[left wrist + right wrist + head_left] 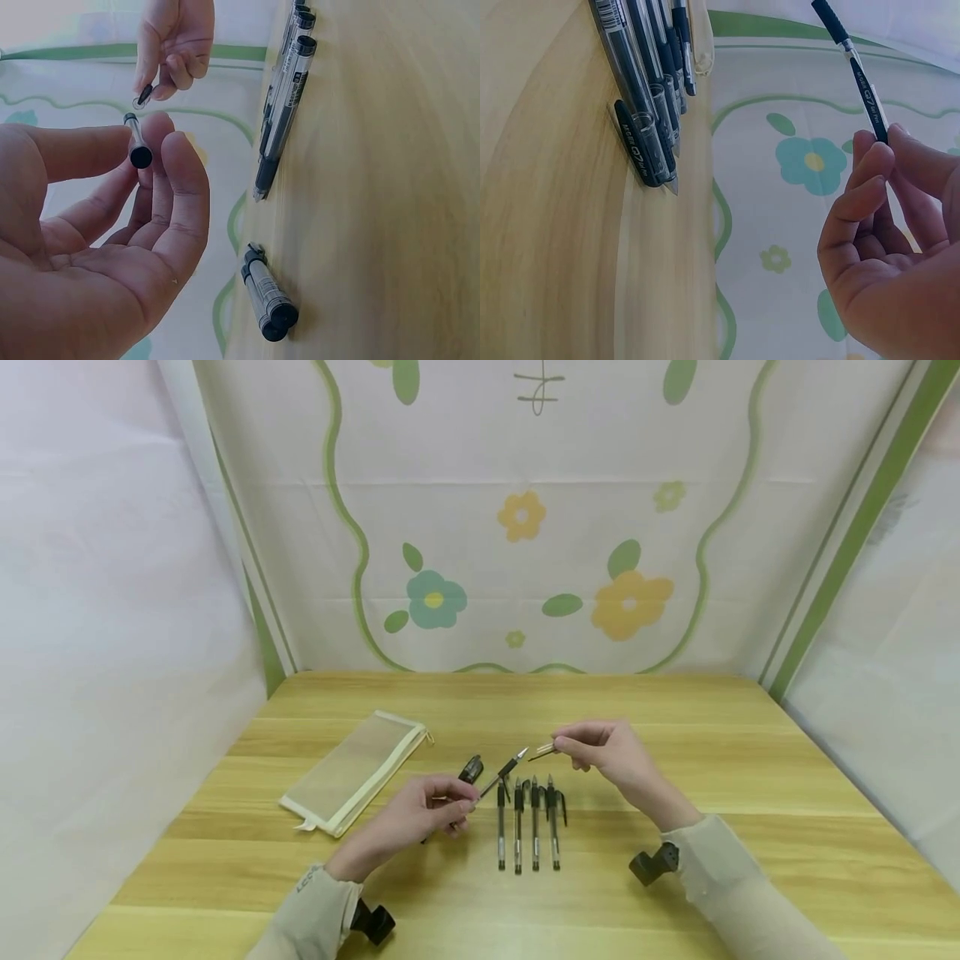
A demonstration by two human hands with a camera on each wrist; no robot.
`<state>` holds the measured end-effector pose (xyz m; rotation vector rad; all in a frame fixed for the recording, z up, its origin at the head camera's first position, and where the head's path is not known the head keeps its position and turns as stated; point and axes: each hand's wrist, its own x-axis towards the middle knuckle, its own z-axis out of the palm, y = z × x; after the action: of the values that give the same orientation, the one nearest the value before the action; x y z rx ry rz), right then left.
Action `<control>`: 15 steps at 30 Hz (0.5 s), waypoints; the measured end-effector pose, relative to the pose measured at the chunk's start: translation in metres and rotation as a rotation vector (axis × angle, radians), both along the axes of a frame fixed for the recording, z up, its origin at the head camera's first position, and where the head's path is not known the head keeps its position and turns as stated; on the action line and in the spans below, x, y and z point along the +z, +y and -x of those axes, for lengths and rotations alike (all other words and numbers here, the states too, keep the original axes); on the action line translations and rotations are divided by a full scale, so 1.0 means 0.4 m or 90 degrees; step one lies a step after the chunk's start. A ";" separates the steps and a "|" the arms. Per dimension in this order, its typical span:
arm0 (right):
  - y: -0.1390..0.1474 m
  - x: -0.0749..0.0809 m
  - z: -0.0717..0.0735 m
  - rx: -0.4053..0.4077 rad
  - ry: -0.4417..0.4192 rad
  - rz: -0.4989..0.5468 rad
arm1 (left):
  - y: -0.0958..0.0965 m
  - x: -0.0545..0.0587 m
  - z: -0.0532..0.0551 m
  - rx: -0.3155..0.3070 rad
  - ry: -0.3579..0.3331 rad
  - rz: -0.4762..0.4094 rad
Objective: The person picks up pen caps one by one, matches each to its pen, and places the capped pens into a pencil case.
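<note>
In the head view my left hand [416,814] pinches an uncapped gel pen [510,767] near its rear end. The pen slants up to the right, its tip bare. Thumb and fingertips of my right hand [615,760] hold a clear pen cap [545,749] with a black clip, its mouth towards the tip. In the right wrist view the cap [870,101] is close to the tip; whether they touch is unclear. Below the hands lies a row of several gel pens [536,827] with black grips, tips pointing away, caps beside them.
A pale mesh zip pouch [348,772] lies flat on the wooden table [675,893], left of the pens. Partly behind my left hand are more pens [471,768], bunched together in the left wrist view. A flower-printed cloth [480,552] stands at the table's back.
</note>
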<state>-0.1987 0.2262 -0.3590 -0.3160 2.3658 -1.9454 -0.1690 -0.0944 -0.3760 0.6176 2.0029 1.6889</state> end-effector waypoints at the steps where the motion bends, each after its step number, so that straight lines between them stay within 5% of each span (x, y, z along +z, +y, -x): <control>1: -0.001 -0.002 0.001 0.002 0.001 0.003 | 0.000 0.000 -0.001 -0.001 -0.002 -0.001; 15: -0.013 -0.006 -0.002 0.031 0.020 0.001 | -0.001 0.001 -0.001 -0.025 0.012 0.008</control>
<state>-0.1979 0.2209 -0.3613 -0.4034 2.3522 -1.9362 -0.1687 -0.0950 -0.3754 0.6663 1.9992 1.6517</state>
